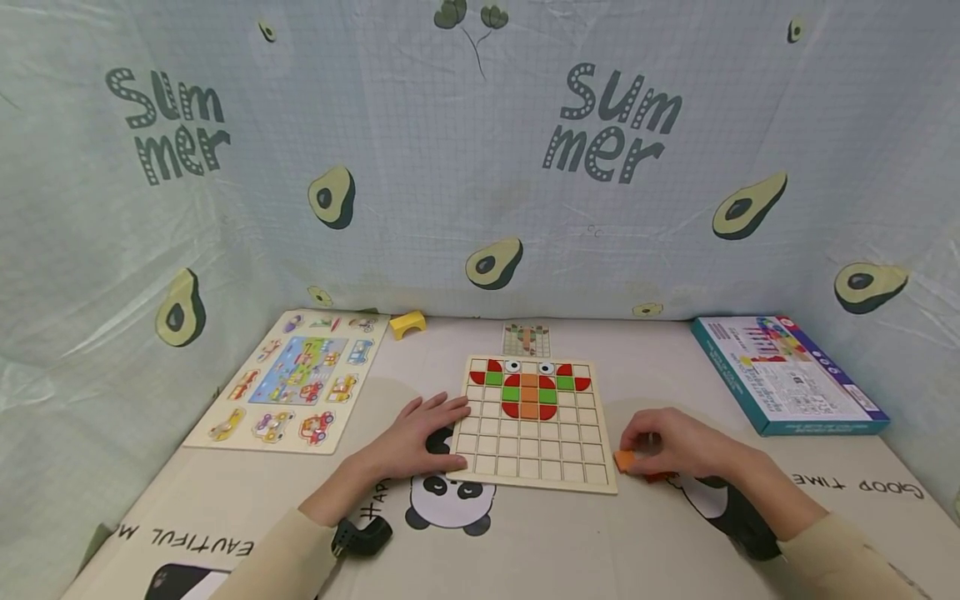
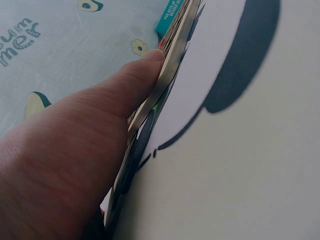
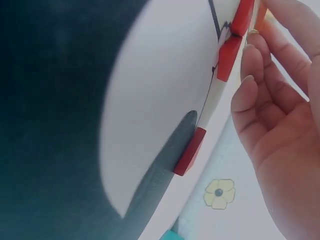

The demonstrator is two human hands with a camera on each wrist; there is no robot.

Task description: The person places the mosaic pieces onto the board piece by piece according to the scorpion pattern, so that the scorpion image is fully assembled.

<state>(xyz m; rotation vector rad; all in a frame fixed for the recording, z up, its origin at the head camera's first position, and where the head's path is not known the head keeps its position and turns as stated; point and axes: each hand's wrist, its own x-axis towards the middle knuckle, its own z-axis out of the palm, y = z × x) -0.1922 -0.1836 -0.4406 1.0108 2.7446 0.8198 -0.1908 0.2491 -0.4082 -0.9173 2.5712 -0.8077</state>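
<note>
A wooden grid board [image 1: 532,454] lies in the middle of the table, with red, green and orange pieces and two eye pieces set in its upper cells. My left hand [image 1: 423,435] rests along its left edge, fingers spread and the thumb near the lower corner. In the left wrist view the thumb [image 2: 142,70] lies on the board's rim [image 2: 172,60]. Just right of the board, my right hand [image 1: 678,446] pinches an orange square piece [image 1: 624,461]. Loose red pieces [image 3: 230,57] lie beside that hand, partly hidden by it in the head view.
A small pattern card [image 1: 527,340] lies behind the board. A vehicle puzzle board [image 1: 348,342] sits at left, with a yellow arch block [image 1: 407,324] near its far corner. At right is a teal-sided box [image 1: 795,379]. Printed fabric walls [image 1: 420,250] enclose the table.
</note>
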